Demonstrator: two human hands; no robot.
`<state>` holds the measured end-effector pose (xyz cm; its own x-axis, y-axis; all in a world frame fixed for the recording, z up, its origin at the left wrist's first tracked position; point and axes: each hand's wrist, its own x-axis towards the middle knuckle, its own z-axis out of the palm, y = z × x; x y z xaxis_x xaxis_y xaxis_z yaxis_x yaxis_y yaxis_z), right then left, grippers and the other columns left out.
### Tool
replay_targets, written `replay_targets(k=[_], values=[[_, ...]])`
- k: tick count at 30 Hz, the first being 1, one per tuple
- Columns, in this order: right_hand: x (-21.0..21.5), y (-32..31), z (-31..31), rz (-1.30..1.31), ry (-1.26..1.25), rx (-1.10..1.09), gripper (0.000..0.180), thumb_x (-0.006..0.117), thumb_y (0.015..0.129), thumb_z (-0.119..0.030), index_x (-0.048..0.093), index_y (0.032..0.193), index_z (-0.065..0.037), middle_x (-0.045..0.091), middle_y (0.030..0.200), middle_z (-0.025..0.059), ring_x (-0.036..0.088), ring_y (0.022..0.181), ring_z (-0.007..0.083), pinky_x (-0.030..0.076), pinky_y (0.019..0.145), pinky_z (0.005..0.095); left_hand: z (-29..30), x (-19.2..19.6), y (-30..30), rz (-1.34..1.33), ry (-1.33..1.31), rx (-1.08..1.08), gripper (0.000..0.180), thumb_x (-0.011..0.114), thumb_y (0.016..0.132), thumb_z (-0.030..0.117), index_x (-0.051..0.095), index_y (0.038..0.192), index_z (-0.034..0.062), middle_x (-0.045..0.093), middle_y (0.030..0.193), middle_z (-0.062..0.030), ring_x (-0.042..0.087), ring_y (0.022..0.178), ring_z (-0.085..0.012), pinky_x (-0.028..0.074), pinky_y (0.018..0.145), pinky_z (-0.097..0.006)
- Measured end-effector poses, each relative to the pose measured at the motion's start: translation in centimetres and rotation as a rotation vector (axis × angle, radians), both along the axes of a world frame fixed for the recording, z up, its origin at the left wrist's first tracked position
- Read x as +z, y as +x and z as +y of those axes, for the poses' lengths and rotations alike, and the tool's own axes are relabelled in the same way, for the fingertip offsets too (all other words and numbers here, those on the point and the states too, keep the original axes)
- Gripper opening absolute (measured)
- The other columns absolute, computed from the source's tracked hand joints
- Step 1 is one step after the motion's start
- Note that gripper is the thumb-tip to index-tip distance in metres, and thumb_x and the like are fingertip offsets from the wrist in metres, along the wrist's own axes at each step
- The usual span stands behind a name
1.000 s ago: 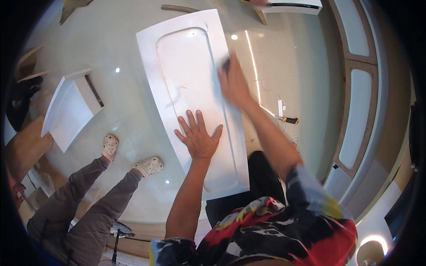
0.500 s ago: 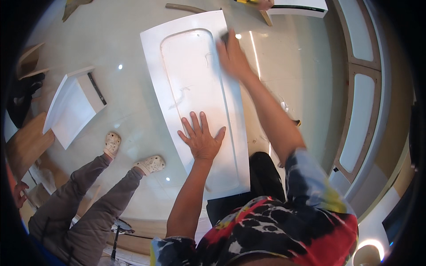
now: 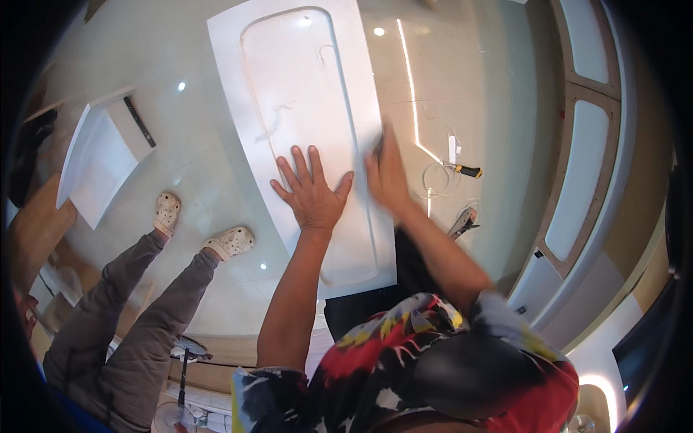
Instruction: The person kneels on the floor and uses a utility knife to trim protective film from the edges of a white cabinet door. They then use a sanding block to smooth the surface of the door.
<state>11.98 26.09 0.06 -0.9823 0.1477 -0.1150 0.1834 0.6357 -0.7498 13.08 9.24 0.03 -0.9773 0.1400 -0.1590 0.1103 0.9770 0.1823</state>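
Observation:
A white panel [image 3: 303, 94], its face marked by a rounded rectangular groove, lies lengthwise in front of me. My left hand [image 3: 314, 195] rests flat on it with fingers spread, just inside the grooved outline. At the panel's right edge, my right hand [image 3: 388, 173] is closed round a small dark block [image 3: 377, 146], pressed to the border beside the groove. Most of the block is hidden by my fingers, and motion smears them, so its exact kind does not show. Faint grey scuffs mark the panel's middle.
A yellow-and-black handled tool [image 3: 469, 171], a coiled pale cable [image 3: 437, 179] and pliers [image 3: 464, 220] lie on the floor at right. Another person's legs [image 3: 148, 307] stretch in from lower left. A white drawer-like piece [image 3: 105, 159] stands beyond them. Wood-framed panels [image 3: 581, 180] line the right.
My right hand has slid with the block from the panel's far right corner back toward me along the edge. The left hand stays flat on the panel. The whole view has shifted slightly.

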Motion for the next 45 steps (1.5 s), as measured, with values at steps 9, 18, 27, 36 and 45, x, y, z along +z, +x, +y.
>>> replay_targets(k=[9, 18, 27, 36, 45], values=[[0.2, 4.9, 0.0, -0.167, -0.224, -0.098, 0.077, 0.051, 0.093, -0.014, 0.008, 0.152, 0.012, 0.034, 0.146, 0.0378, 0.034, 0.137, 0.0493, 0.027, 0.115, 0.0489, 0.4, 0.6, -0.8, -0.009, -0.018, 0.005, 0.093, 0.061, 0.085, 0.065, 0.031, 0.154, 0.0112, 0.019, 0.161, -0.0180, 0.008, 0.149, -0.0449, 0.007, 0.112, -0.070], [-0.1, 9.2, 0.4, -0.136, -0.108, 0.016, 0.077, 0.052, 0.097, -0.028, 0.014, 0.149, 0.013, 0.028, 0.151, 0.0350, 0.031, 0.139, 0.0486, 0.023, 0.117, 0.0500, 1.1, 0.7, -0.9, 0.106, 0.029, -0.020, 0.087, 0.060, 0.087, 0.063, 0.037, 0.151, 0.0094, 0.028, 0.157, -0.0207, 0.016, 0.147, -0.0477, 0.011, 0.111, -0.071], [2.7, 31.1, -2.1, -0.402, -0.356, -0.005, 0.079, 0.047, 0.096, -0.021, 0.001, 0.149, 0.017, 0.008, 0.156, 0.0376, 0.010, 0.148, 0.0487, 0.008, 0.122, 0.0505, 0.3, 0.1, -0.6, 0.148, -0.020, 0.016, 0.087, 0.056, 0.088, 0.064, 0.035, 0.151, 0.0084, 0.029, 0.157, -0.0209, 0.018, 0.147, -0.0461, 0.010, 0.115, -0.067], [1.2, 13.0, 0.3, -0.340, -0.551, -0.098, 0.072, 0.048, 0.098, -0.022, 0.012, 0.150, 0.013, 0.019, 0.156, 0.0336, 0.020, 0.147, 0.0448, 0.016, 0.121, 0.0454, 0.3, -0.4, 0.2, 0.199, -0.005, -0.013, 0.085, 0.053, 0.090, 0.065, 0.036, 0.151, 0.0076, 0.030, 0.156, -0.0220, 0.018, 0.147, -0.0444, 0.010, 0.116, -0.066], [1.0, 16.4, -0.9, -0.158, -0.322, -0.017, 0.074, 0.049, 0.099, -0.023, 0.010, 0.150, 0.015, 0.017, 0.155, 0.0360, 0.018, 0.146, 0.0473, 0.014, 0.121, 0.0485, 1.0, 0.2, -0.9, 0.178, -0.065, -0.010, 0.084, 0.052, 0.091, 0.065, 0.037, 0.150, 0.0077, 0.030, 0.156, -0.0213, 0.019, 0.147, -0.0434, 0.010, 0.116, -0.065]])
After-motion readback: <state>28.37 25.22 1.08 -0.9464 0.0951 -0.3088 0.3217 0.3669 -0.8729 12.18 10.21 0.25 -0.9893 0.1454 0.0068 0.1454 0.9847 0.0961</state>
